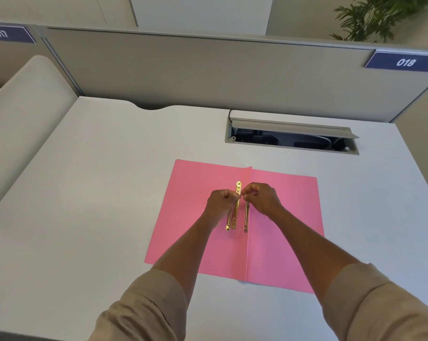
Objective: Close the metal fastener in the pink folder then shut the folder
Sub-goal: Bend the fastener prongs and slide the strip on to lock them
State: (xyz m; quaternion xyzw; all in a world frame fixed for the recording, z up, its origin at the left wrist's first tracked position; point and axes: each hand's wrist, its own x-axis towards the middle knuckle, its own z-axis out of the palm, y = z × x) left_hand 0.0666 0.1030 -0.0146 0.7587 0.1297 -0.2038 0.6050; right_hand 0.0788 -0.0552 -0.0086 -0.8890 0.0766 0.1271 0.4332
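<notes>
The pink folder (282, 230) lies open and flat on the white desk, its crease running toward me. A gold metal fastener (236, 212) of several thin strips sits along the crease, on the left leaf. My left hand (220, 200) pinches the gold strip from the left near its upper part. My right hand (262, 196) pinches the same area from the right, fingertips almost meeting the left hand's. One strip (247, 215) lies apart on the crease below my right hand.
An open cable tray (291, 136) with a raised lid is set into the desk behind the folder. A grey partition (208, 70) walls the back of the desk. A rounded white panel (23, 114) rises on the left.
</notes>
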